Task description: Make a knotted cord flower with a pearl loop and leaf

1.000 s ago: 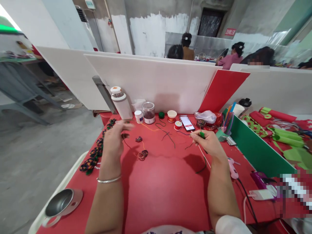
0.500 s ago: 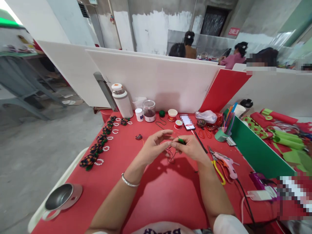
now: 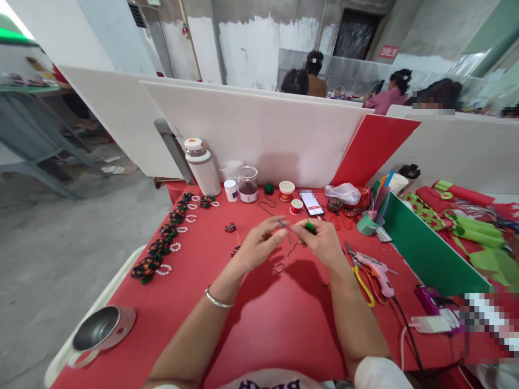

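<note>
My left hand point(image 3: 259, 247) and my right hand point(image 3: 320, 241) meet over the middle of the red table point(image 3: 259, 324). Both pinch a thin dark cord point(image 3: 285, 225) stretched between their fingertips; its loose end curls down onto the table near a small loop point(image 3: 278, 267). My right hand also grips a small green piece point(image 3: 310, 226). A silver bangle point(image 3: 217, 300) circles my left wrist. A small knotted bead piece point(image 3: 230, 228) lies just left of my hands.
Several finished knotted bracelets point(image 3: 162, 246) line the left edge. A white flask point(image 3: 201, 166), jars point(image 3: 247, 184), thread spools point(image 3: 286, 190) and a phone point(image 3: 312, 205) stand at the back. Pliers point(image 3: 360, 275) and a glue gun point(image 3: 379, 273) lie right. A steel mug point(image 3: 99, 335) sits front left. People work behind the partition.
My left hand came in from the bracelets at the left to meet my right hand. Both hands now hold the cord slightly higher and farther from me than half a second ago.
</note>
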`<state>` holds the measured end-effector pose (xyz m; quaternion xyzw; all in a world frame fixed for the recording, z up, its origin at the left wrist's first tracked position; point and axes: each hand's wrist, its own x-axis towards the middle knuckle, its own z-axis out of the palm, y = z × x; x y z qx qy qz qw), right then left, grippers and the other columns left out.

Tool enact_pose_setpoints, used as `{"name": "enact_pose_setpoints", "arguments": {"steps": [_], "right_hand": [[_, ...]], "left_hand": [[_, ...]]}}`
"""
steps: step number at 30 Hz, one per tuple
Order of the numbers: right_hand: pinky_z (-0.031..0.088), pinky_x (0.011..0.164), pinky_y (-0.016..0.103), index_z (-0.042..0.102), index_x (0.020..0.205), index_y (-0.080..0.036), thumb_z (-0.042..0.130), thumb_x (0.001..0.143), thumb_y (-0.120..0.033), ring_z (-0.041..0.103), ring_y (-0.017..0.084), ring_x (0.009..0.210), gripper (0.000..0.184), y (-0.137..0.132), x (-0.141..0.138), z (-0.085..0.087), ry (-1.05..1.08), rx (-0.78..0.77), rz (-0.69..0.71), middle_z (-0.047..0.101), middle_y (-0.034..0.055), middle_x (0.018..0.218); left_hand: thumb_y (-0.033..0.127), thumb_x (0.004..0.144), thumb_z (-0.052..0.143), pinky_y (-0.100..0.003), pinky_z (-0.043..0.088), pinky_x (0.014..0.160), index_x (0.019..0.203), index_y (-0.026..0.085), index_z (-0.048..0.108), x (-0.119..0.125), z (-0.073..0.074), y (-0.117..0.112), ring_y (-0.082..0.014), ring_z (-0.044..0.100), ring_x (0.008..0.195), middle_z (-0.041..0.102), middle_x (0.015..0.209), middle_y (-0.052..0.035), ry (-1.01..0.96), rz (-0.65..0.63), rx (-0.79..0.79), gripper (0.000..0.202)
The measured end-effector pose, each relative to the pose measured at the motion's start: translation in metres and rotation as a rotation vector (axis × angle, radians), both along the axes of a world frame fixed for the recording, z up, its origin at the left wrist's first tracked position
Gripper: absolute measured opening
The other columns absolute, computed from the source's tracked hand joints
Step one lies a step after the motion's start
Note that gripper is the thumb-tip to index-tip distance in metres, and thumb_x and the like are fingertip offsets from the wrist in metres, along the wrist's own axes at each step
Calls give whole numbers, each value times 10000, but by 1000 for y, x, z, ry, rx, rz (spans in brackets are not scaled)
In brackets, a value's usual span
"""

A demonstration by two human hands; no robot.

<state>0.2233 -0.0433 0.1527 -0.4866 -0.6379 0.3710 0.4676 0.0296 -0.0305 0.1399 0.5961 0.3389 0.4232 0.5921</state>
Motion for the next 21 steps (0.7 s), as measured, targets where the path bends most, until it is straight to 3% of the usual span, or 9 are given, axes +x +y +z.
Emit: {"name": "enact_pose_setpoints", "arguments": {"steps": [3,6,8,12,15,18,21], "right_hand": [[411,552,239,633,666,-186,660,871,-487,508,111,534,365,-1,-6,-2,-10,-28,72,574,-25,552],[425,559,248,651,673,-186,677,847,-504,521,117,533,364,1,-14,-9,21,-63,107,590,-19,553],[439,570,254,668,677,-186,678,837,-519,535,123,541,370,3,-18,-13,54,-70,124,598,-14,557],[465,618,267,727,753,-185,632,871,-511,564,139,606,360,3,-21,-14,90,-31,162,621,4,616],[464,639,267,760,1025,-204,566,923,-439,552,134,648,321,0,-20,-8,117,-25,187,662,20,760],[441,607,251,656,1297,-231,520,942,-368,516,116,616,404,-3,-20,-5,126,-51,192,656,12,798],[428,593,243,599,1369,-218,560,908,-350,484,110,597,481,-3,-21,-6,103,-25,144,624,-6,748]], "left_hand": [[558,884,622,-166,284,340,1438,277,510,3,1,-2,-51,443,477,685,1156,-120,-213,-95,-162,631],[536,872,650,-163,237,304,1430,341,492,3,3,-4,-13,340,426,608,1350,-149,-448,-202,-267,612],[461,856,704,-151,222,305,1433,364,476,6,3,-5,14,300,407,589,1383,-150,-498,-179,-275,628],[274,729,851,-144,335,372,1481,330,404,14,-1,-5,-8,485,477,644,1256,-124,-436,-1,-158,876],[224,675,887,-160,402,436,1480,318,405,16,-3,-4,-28,556,526,641,1192,-90,-367,108,-103,943],[214,669,889,-173,424,459,1478,319,400,16,-3,-3,-22,554,505,647,1119,-55,-347,168,-115,951],[224,671,886,-179,445,486,1489,282,373,16,-1,-2,-64,609,546,678,979,-30,-372,186,-123,968]]}}
